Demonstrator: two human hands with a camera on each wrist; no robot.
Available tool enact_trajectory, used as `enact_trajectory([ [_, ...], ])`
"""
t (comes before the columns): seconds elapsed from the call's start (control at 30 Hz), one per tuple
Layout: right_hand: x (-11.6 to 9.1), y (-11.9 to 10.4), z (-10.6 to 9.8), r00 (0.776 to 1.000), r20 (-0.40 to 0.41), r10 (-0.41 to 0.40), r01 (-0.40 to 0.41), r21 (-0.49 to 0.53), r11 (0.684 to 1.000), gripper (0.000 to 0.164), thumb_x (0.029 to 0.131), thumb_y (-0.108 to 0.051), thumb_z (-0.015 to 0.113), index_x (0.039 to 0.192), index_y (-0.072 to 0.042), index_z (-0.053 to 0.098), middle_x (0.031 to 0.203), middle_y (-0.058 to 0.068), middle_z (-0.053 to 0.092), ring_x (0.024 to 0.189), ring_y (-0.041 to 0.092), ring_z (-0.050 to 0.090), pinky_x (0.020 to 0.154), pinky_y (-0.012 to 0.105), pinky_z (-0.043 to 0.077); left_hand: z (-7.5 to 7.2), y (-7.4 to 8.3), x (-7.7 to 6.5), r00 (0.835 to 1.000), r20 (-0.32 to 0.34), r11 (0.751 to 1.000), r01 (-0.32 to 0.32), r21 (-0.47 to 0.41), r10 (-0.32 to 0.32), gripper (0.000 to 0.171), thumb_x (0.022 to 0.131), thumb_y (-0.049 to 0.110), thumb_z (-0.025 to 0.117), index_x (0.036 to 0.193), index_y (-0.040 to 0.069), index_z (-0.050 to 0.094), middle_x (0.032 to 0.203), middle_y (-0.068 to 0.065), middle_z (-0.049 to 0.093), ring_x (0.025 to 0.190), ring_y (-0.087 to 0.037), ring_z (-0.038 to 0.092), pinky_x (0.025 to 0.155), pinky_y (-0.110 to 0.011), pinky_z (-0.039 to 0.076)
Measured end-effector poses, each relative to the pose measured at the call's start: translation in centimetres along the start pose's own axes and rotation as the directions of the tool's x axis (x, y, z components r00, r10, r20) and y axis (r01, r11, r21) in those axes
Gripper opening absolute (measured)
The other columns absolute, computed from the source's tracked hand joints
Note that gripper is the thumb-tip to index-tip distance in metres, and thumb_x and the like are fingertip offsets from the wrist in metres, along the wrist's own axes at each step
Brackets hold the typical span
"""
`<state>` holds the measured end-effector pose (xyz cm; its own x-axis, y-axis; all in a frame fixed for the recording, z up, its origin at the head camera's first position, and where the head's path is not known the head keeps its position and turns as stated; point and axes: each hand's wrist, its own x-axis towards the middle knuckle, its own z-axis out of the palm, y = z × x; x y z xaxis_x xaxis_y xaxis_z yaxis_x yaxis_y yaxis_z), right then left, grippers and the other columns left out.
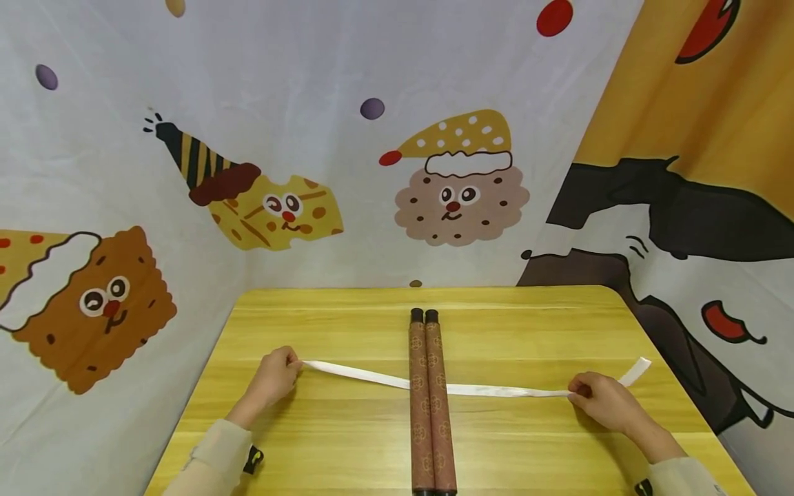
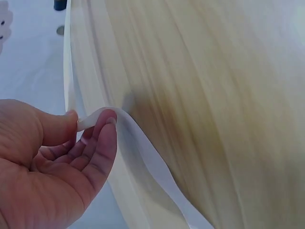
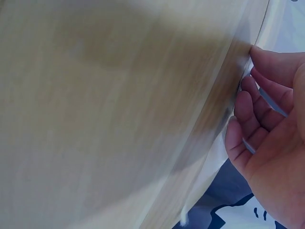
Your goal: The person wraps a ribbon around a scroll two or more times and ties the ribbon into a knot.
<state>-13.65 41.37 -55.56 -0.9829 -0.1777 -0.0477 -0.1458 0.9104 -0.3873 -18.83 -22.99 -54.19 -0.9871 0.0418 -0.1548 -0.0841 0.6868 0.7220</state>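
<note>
A white ribbon (image 1: 360, 374) stretches across the table, running beneath two brown patterned rolls with black end knobs, like a scroll (image 1: 420, 413) rolled from both ends. Its left end is pinched by my left hand (image 1: 275, 377). In the left wrist view, thumb and fingertips of this hand (image 2: 52, 162) hold the ribbon (image 2: 155, 164), which bends over the index finger. My right hand (image 1: 604, 401) pinches the ribbon right of the rolls, and a short tail sticks out beyond it. The right wrist view shows this hand (image 3: 271, 114) with curled fingers over the strip.
The wooden table (image 1: 335, 441) has rounded far corners. Behind it and along both sides hangs a printed cloth (image 1: 372, 207) with cartoon figures. The rolls lie side by side, lengthwise down the table's middle, between my hands.
</note>
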Motion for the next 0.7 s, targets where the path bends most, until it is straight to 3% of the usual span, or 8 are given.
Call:
enact_trajectory([
  [0.13, 0.0, 0.1, 0.0, 1.0, 0.007, 0.011, -0.011, 0.012, 1.0, 0.009, 0.085, -0.021, 0.07, 0.092, -0.016, 0.066, 0.076, -0.011, 0.058, 0.068, 0.004, 0.052, 0.06, 0.026, 0.044, -1.1, -0.8, -0.3, 0.999, -0.009, 0.998, 0.052, -0.035, -0.052, 0.016, 0.098, 0.011, 0.05, 0.09, -0.002, 0.053, 0.074, -0.012, 0.057, 0.056, -0.016, 0.051, 0.047, -0.025, 0.043],
  [0.37, -0.1, 0.0, -0.1, 1.0, 0.011, 0.027, -0.028, 0.021, 0.999, 0.012, 0.085, -0.022, 0.071, 0.093, -0.016, 0.065, 0.076, -0.01, 0.057, 0.067, 0.005, 0.051, 0.059, 0.027, 0.043, -2.4, -1.9, -0.7, 0.996, -0.077, 0.998, 0.044, 0.042, -0.041, 0.015, 0.097, 0.01, 0.051, 0.087, -0.001, 0.052, 0.07, -0.008, 0.052, 0.059, -0.019, 0.05, 0.051, -0.029, 0.042],
  [0.57, 0.1, -0.1, -0.2, 0.997, -0.078, 0.023, -0.023, 0.001, 1.0, 0.015, 0.083, -0.022, 0.073, 0.091, -0.017, 0.062, 0.076, -0.008, 0.057, 0.066, 0.007, 0.05, 0.057, 0.027, 0.041, -2.9, -2.7, -0.7, 0.994, -0.098, 0.995, 0.059, 0.077, -0.051, 0.014, 0.095, 0.011, 0.054, 0.087, 0.0, 0.053, 0.072, -0.008, 0.055, 0.062, -0.02, 0.052, 0.054, -0.03, 0.043],
  [0.7, 0.3, 0.1, -0.1, 0.988, -0.152, 0.017, -0.021, -0.025, 0.999, 0.034, 0.082, -0.026, 0.074, 0.107, -0.009, 0.061, 0.086, 0.0, 0.057, 0.067, 0.012, 0.052, 0.054, 0.029, 0.04, -2.9, -3.0, -0.7, 0.994, -0.09, 0.995, 0.065, 0.069, -0.059, 0.014, 0.095, 0.011, 0.055, 0.086, 0.001, 0.053, 0.072, -0.008, 0.055, 0.062, -0.02, 0.053, 0.055, -0.03, 0.044],
])
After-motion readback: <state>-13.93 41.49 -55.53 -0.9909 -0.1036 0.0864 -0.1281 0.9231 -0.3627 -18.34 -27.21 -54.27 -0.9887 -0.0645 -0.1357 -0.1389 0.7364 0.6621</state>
